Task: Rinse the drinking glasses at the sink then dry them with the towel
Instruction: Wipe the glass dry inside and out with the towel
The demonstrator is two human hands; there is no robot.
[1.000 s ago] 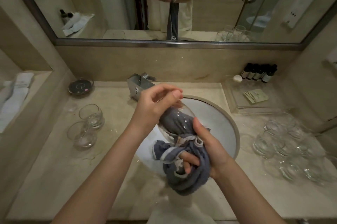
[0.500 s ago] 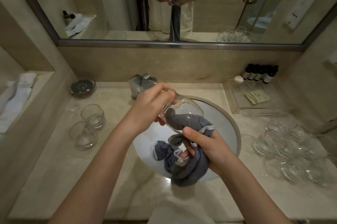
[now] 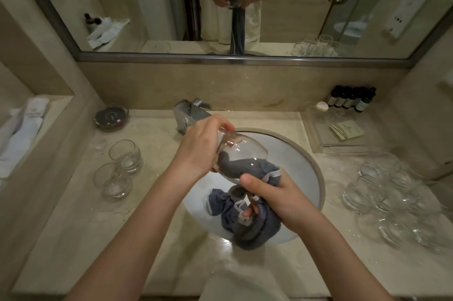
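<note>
left hand [image 3: 199, 151] gripping glass [image 3: 241, 153], towel [image 3: 247, 217] inside

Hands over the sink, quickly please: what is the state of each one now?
Left hand: grips the base of the clear drinking glass.
Right hand: holds the grey-blue cloth towel, part of it stuffed inside the glass.

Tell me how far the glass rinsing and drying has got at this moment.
Looks done: two clear drinking glasses stand apart on the counter left of the round white sink. In hand: the left hand grips a clear stemless glass tilted on its side, while the right hand holds the grey-blue towel pushed into it. Left: a cluster of clear glasses on the right, probably unwashed.
</note>
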